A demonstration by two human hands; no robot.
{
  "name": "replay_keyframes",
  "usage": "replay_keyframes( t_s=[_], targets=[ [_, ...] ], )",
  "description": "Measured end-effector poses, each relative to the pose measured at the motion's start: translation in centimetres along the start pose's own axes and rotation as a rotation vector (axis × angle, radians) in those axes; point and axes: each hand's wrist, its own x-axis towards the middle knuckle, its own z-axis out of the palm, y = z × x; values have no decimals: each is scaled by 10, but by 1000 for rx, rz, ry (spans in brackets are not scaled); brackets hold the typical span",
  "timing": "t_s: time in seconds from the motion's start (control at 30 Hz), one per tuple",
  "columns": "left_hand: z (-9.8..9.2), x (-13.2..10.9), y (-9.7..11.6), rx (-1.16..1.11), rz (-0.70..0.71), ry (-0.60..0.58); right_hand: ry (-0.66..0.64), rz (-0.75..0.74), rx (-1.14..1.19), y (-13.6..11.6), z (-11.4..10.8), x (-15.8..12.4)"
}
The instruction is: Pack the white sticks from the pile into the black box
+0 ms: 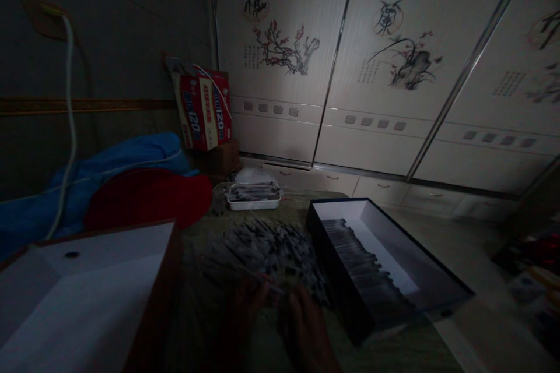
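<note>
- The left hand [251, 296] is nearly closed, its thumb and fingertips pinching a slender pen-like stick [275, 288].
- The right hand [304, 320] is curled beside the right end of that stick; the dimness hides whether it grips anything.
- The pen-like stick lies slantwise between the two hands, over the near part of a pile of similar sticks [262, 242].
- The pile is spread loosely across the tabletop [411, 347], its pieces overlapping.
- To the right of the pile, a black box [335, 277] holds a row of sticks [367, 268] laid side by side along its left part.
- Behind the pile, a white tray [254, 205] holds more sticks.
- At left stands a reddish-brown box [155, 303] with a white inside; red cloth [149, 195] and blue cloth [131, 151] lie behind it.
</note>
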Motion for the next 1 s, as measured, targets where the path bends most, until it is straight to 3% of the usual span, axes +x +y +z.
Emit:
replay_keyframes(
  t_s=[0.13,0.27,0.43,0.7,0.8,1.0],
  targets=[
    [0,0,4,-13,-22,14,-34,-14,-1,-6,6,3],
    [0,-1,5,17,20,-49,19,-43,-32,16,3,2],
    [1,-2,7,16,8,0,38,-32,-41,34,3,-4],
    [-3,0,2,130,109,5,-2,217,202,3,14,2],
    [-2,-2,4,129,93,31,-69,196,222,-6,8,4],
    [0,-4,9,50,-8,0,-35,93,193,-18,-3,4]
  ],
)
